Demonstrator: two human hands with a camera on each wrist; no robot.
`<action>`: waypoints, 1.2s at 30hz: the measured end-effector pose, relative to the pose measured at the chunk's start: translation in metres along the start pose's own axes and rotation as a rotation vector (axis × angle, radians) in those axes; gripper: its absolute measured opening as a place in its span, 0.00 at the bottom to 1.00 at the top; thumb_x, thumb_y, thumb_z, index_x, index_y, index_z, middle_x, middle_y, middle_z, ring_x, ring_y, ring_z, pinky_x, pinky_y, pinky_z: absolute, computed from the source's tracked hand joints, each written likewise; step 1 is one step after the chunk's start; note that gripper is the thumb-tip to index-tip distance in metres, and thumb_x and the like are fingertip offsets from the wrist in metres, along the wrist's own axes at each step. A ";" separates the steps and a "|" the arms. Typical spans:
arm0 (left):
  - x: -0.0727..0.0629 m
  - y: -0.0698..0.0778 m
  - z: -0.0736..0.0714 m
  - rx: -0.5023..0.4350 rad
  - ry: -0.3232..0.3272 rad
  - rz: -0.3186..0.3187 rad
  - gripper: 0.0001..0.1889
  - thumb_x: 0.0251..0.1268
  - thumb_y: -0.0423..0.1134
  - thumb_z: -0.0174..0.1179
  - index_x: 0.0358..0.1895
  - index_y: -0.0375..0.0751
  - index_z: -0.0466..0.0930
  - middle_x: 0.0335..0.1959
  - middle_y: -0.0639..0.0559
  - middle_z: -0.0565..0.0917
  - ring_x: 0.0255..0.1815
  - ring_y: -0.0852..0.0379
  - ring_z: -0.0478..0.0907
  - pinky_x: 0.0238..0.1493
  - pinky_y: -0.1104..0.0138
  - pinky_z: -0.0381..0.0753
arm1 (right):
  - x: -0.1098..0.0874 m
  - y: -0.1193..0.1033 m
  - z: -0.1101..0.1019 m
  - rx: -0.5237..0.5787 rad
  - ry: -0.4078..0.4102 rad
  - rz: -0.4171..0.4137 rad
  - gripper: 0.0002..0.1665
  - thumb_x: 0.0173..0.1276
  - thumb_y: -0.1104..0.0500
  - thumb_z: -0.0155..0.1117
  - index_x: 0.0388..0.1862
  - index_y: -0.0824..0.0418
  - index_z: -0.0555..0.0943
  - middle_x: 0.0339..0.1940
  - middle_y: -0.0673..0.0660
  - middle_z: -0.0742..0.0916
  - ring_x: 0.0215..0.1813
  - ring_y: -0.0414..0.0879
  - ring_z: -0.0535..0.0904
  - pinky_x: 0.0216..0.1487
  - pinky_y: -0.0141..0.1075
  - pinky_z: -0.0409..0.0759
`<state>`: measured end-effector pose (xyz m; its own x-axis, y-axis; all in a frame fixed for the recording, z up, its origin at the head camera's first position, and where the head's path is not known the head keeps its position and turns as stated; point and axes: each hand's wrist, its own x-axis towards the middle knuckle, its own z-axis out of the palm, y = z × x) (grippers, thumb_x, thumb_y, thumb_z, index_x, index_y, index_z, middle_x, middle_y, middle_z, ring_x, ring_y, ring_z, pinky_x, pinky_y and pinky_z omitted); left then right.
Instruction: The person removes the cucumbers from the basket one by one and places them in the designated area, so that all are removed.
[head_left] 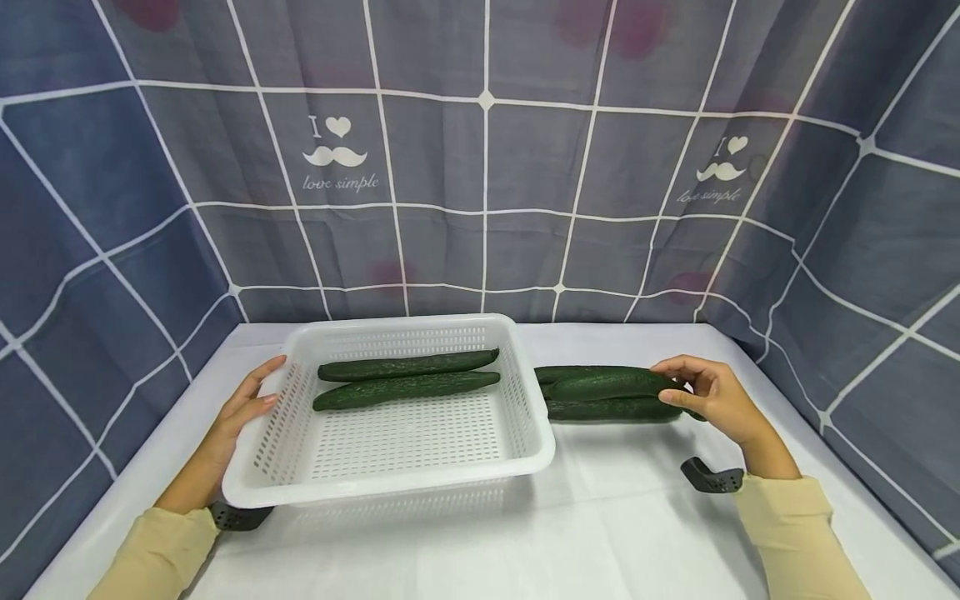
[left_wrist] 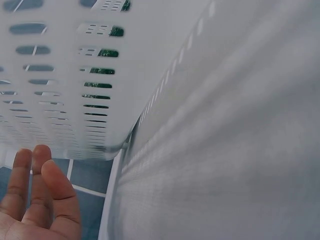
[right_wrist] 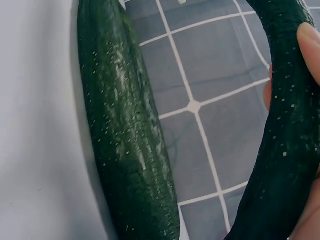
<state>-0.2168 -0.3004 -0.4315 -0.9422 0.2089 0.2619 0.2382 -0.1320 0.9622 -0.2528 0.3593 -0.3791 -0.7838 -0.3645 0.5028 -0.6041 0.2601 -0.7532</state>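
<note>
A white perforated plastic basket [head_left: 420, 492] stands on the left half of the table, with two dark green cucumbers [head_left: 408, 365] lying side by side near its back wall. My left hand [head_left: 243, 408] is at the basket's left side, fingers extended and tips right at the rim; the left wrist view shows them beside the slotted wall. To the right of the basket, my right hand [head_left: 708, 396] pinches the end of a curved cucumber [right_wrist: 282, 125] between thumb and fingers. Another cucumber [right_wrist: 125, 135] lies beside it on the table. The basket hides their left ends.
A white cloth [head_left: 600, 517] covers the table. Grey-blue checked curtain [head_left: 435, 250] stands along the back and both sides. Each wrist wears a black camera mount, such as the one [head_left: 712, 477] on the right.
</note>
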 end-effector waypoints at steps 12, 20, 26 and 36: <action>-0.001 0.002 0.001 0.055 -0.001 -0.073 0.31 0.88 0.37 0.40 0.86 0.67 0.55 0.76 0.63 0.59 0.67 0.61 0.67 0.54 0.64 0.78 | -0.003 0.019 0.006 -0.035 -0.093 0.098 0.18 0.66 0.79 0.71 0.54 0.75 0.84 0.50 0.39 0.89 0.50 0.35 0.84 0.49 0.27 0.80; 0.000 0.002 0.001 0.060 0.007 -0.085 0.30 0.88 0.38 0.40 0.86 0.68 0.55 0.77 0.62 0.57 0.67 0.60 0.67 0.54 0.64 0.78 | -0.007 0.033 0.010 0.014 -0.128 0.092 0.18 0.64 0.80 0.72 0.52 0.76 0.82 0.47 0.42 0.88 0.44 0.37 0.83 0.45 0.29 0.80; 0.001 -0.001 0.000 0.034 0.001 -0.044 0.31 0.88 0.35 0.39 0.84 0.68 0.59 0.75 0.63 0.60 0.66 0.61 0.67 0.54 0.64 0.78 | -0.008 0.038 0.011 0.037 -0.166 0.098 0.18 0.64 0.80 0.72 0.52 0.76 0.82 0.46 0.44 0.88 0.43 0.38 0.82 0.43 0.30 0.79; 0.001 0.000 0.000 0.036 -0.008 -0.043 0.31 0.88 0.35 0.39 0.85 0.68 0.58 0.76 0.64 0.60 0.67 0.61 0.68 0.54 0.65 0.78 | -0.006 0.035 0.015 -0.086 -0.213 0.169 0.17 0.63 0.73 0.79 0.50 0.69 0.86 0.44 0.48 0.88 0.45 0.38 0.83 0.44 0.32 0.79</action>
<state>-0.2174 -0.3002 -0.4314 -0.9499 0.2214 0.2207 0.2060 -0.0879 0.9746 -0.2673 0.3568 -0.4149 -0.8322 -0.4866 0.2658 -0.4843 0.4045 -0.7758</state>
